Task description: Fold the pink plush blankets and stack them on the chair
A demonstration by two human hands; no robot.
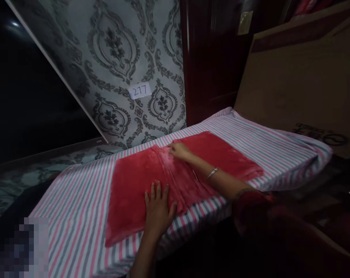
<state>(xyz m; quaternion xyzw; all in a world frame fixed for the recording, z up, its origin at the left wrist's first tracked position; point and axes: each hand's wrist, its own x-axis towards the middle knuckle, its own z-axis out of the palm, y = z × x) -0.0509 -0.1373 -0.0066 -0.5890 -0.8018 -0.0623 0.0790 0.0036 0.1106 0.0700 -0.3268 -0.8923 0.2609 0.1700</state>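
Note:
A red, velvety cloth (131, 193) lies folded, with its left and right sides turned in and a creased, paler strip between them. My left hand (157, 208) presses flat on the left side near the front edge, fingers spread. At the far end of the middle strip, my right hand (179, 150) has its fingers bent together at the fabric, pinching it. A bracelet (212, 172) circles the right wrist. Under the right forearm a thin pale line shows on the cloth; what it is I cannot make out.
The table is covered by a striped sheet (79, 208) that hangs over its front edge. A large cardboard box (302, 77) stands at the right. Behind are a patterned wall with a paper label (140, 90) marked 277, and a dark screen (32, 88) at the left.

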